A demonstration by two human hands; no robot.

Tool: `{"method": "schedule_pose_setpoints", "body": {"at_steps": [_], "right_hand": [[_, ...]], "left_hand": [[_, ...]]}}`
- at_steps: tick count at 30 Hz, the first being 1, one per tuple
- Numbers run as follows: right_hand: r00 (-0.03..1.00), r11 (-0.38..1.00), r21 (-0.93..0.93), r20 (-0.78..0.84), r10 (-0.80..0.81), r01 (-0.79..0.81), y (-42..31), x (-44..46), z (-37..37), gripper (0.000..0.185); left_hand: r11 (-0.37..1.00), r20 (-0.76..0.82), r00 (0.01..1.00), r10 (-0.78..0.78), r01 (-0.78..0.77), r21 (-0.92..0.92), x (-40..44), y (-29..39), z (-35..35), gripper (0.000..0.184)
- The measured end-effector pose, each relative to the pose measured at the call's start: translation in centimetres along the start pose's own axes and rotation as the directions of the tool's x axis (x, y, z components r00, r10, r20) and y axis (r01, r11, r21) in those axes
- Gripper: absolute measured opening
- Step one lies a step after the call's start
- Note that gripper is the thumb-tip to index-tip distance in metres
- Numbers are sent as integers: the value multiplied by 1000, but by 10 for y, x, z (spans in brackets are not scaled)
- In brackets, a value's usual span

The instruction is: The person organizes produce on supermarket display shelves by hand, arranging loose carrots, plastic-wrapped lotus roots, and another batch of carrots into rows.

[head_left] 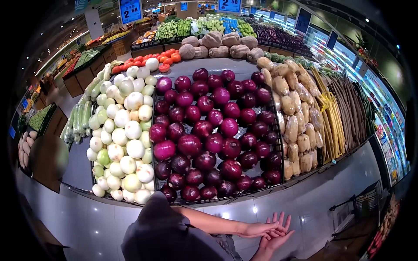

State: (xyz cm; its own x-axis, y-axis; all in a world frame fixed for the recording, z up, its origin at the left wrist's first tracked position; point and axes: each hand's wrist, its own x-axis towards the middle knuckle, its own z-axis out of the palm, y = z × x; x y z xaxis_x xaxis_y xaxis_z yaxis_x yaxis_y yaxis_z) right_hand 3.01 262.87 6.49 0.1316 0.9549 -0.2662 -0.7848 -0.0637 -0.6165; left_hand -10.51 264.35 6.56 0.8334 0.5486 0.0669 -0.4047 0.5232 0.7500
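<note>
My left hand (257,229) reaches in from the dark sleeve at the bottom and lies across the palm side of my right hand, fingers stretched out. Palm up, my right hand (278,235) has its fingers spread apart. The two hands touch each other, and I see nothing held in either. Both are over the grey tiled floor, in front of a produce stand. Closest on the stand are red onions (204,161) piled in a black crate. White onions (127,164) fill the section to their left.
Plastic-wrapped lotus roots (303,142), yellow-wrapped yams (333,126) and long brown roots (348,108) stand to the right. Tomatoes (148,58) and pumpkins (212,40) line the back. A dark shopping cart (361,204) is at right, lit shelves (392,130) beyond.
</note>
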Motion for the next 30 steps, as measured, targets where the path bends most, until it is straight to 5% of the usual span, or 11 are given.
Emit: {"method": "schedule_pose_setpoints", "body": {"at_steps": [2,6,11,14,16,22,26,30], "right_hand": [[1000,1000,-6,-13,-4,4,-30,26,-3,82],[993,997,-65,112,-45,52,-83,73,-9,81],[999,995,-86,5,-42,43,-116,103,-27,77],[999,995,-94,-36,13,-16,-127,125,-47,76],[999,994,-108,-52,-12,6,-124,151,-62,74],[996,990,-118,-53,66,-72,-139,241,-51,69],[968,946,-306,187,169,-106,-153,308,-19,68],[940,885,-458,257,223,-85,-159,368,33,61]], "left_hand": [[996,-46,999,8,-12,-87,36,2,6,63],[988,-65,997,41,-31,152,97,32,14,47],[988,-68,995,-73,82,132,154,35,-2,43],[975,-62,997,-50,62,214,187,29,-24,41],[899,-113,991,-74,116,423,204,31,-44,38],[825,-291,952,98,86,559,242,81,-102,32],[834,-415,878,236,36,551,257,108,-146,30],[705,-570,714,405,153,693,247,143,-170,35]]}}
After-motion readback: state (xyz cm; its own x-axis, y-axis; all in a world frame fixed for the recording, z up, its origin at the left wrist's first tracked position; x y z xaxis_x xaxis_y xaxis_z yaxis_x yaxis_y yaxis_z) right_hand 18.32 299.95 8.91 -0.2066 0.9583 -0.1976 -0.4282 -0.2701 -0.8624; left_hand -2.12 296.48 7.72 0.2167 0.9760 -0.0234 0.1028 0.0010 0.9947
